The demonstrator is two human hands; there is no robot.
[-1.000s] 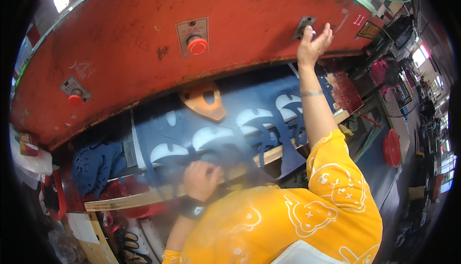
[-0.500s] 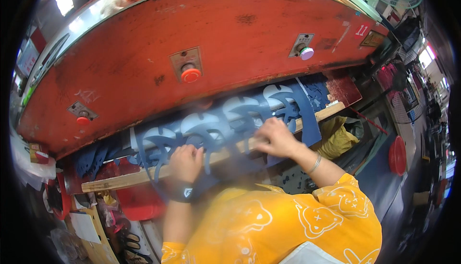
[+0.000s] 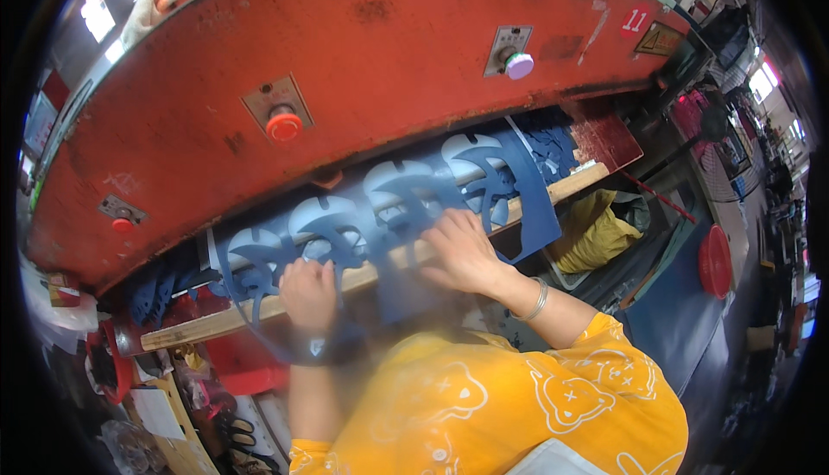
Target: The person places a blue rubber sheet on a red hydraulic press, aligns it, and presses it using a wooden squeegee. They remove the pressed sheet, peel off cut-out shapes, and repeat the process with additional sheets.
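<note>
The machine front is orange-red with dark scuffs, its 2 left buttons red and the right button lilac. The sheet is dark blue around whitish shapes, the plank pale tan. The shirt is yellow with white-outlined cartoon heads, the wristband black with a white mark, the bracelet silver.

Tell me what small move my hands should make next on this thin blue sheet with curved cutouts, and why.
Perhaps ease the thin blue sheet with curved cutouts evenly toward you: your left hand and right hand are both at its near side, it overhangs the long, pale wooden rail, and its narrow strips look easy to snag.
</note>
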